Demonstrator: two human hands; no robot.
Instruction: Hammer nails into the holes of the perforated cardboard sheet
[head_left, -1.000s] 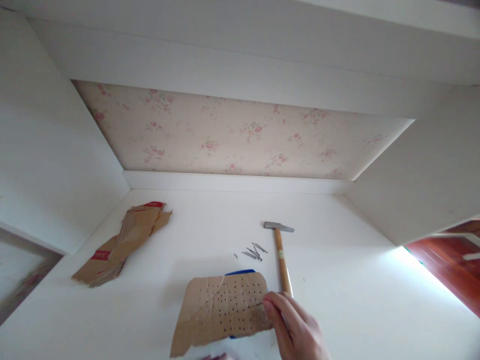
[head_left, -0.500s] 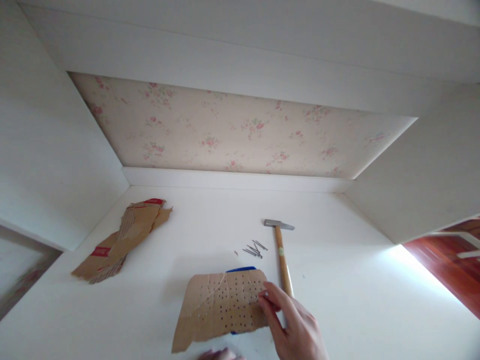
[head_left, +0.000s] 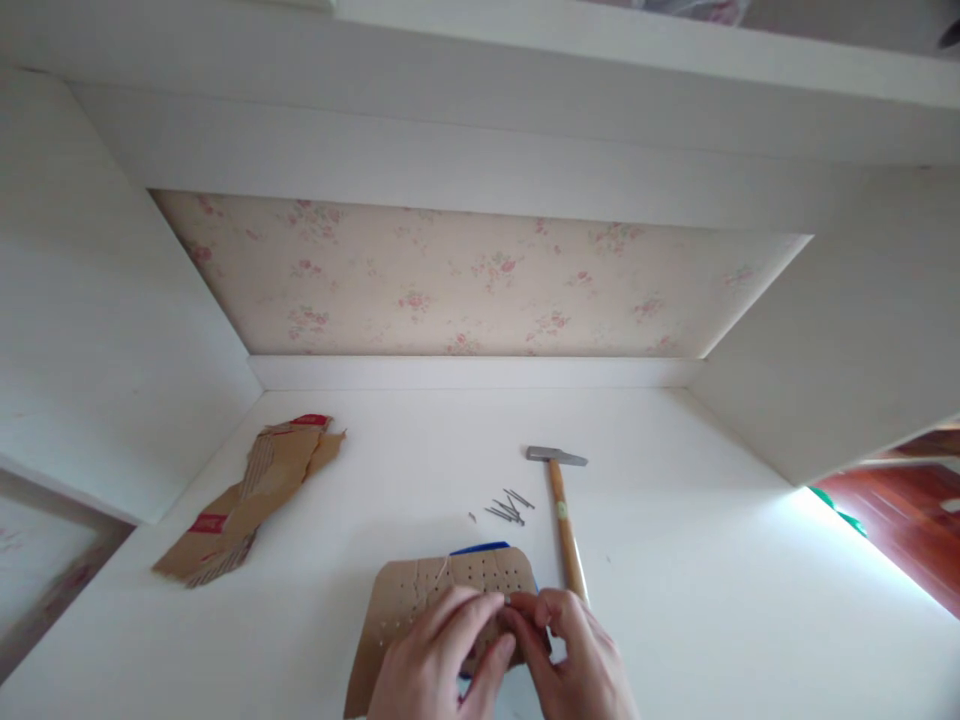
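Observation:
Brown cardboard (head_left: 405, 590) with rows of small punched holes lies before me, a blue edge (head_left: 480, 548) showing from under it. Over its right part, my right hand (head_left: 574, 650) pinches a small grey object, seemingly a nail (head_left: 507, 600), of which just a bit shows. My left hand (head_left: 442, 655) is curled beside it, index fingertip meeting the right fingertips; what it grips, if anything, is hidden. Several loose nails (head_left: 510, 506) lie beyond the cardboard. A hammer (head_left: 566, 530) with a wooden handle rests to their right, its lower end behind my right hand.
Torn cardboard (head_left: 247, 500) with red print lies at the left of the white tabletop (head_left: 660, 540). White side panels (head_left: 787, 350) and a shelf (head_left: 480, 120) overhead enclose the space. A tiny scrap (head_left: 472, 517) sits left of the nails.
My left hand has come up from the bottom edge onto the cardboard and met my right hand. My right hand has shifted slightly left and down. The view has tilted up a little.

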